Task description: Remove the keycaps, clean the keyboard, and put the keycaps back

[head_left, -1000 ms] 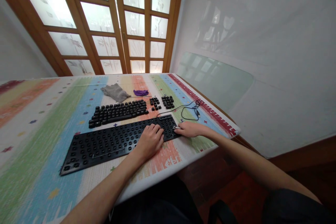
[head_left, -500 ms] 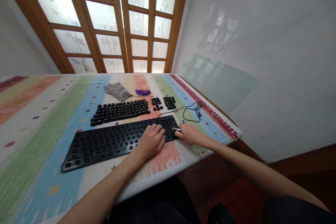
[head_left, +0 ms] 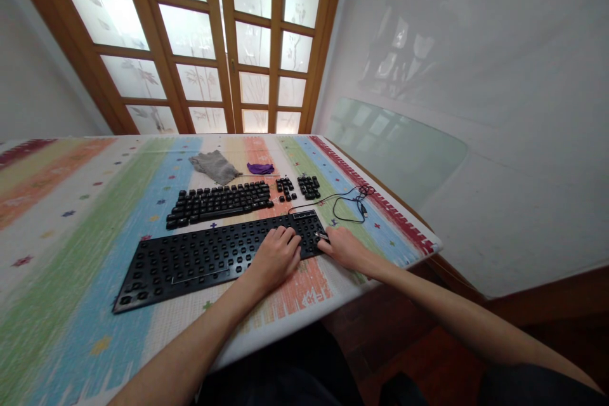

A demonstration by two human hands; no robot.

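A black keyboard (head_left: 190,260) with its keycaps off lies at a slant near the front of the table, its rows of bare switches showing. My left hand (head_left: 278,254) is closed over its right half, fingers bent and together on the board; the thumb is hidden. At the right end, over the number pad, my right hand (head_left: 345,246) pinches a small silver metal tool (head_left: 321,236), too small to identify further. The tool's tip is at the switches; whether it touches one is unclear. Behind the board, the removed black keycaps (head_left: 219,200) are laid out in keyboard order.
Smaller keycap groups (head_left: 309,186) sit behind the board's right end. A black USB cable (head_left: 349,200) coils toward the right table edge. Farther back lie a grey cloth (head_left: 215,167) and a purple cloth (head_left: 260,168). The striped tablecloth (head_left: 61,266) covers the table; a wall (head_left: 499,203) stands to the right.
The tool in my right hand has shifted and tilted slightly at the number pad. My left hand keeps its place on the keyboard. The whole view has moved a little.
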